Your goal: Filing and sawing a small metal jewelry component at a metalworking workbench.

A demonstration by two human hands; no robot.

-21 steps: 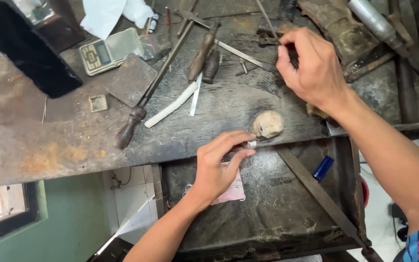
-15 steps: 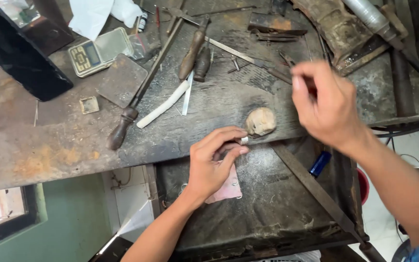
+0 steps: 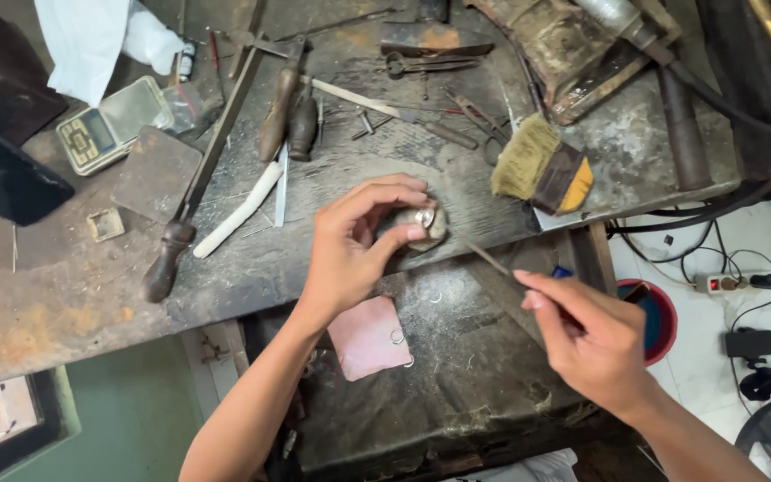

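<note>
My left hand [image 3: 350, 245] pinches a small metal ring [image 3: 423, 217] against a rounded beige lump [image 3: 433, 234] at the workbench's front edge. Lower right, my right hand [image 3: 595, 344] grips a thin metal rod-like tool [image 3: 485, 258] whose tip points up-left toward the lump, a short way from it. Below my left hand a pink pad [image 3: 363, 344] lies in the dark pull-out tray [image 3: 475, 393], with a small ring [image 3: 397, 336] on its edge.
On the worn bench [image 3: 64, 295] lie a flat brush [image 3: 542, 170], wooden-handled tools [image 3: 283, 112], a long file with a dark handle [image 3: 167, 259], a small digital scale [image 3: 109, 125] and a white cloth [image 3: 91, 36]. A red bowl [image 3: 662, 317] and power strip [image 3: 729, 283] sit on the floor, right.
My right hand came back from the tools at the rear of the bench to the front right, now gripping the thin tool. My left hand rose with the ring onto the lump.
</note>
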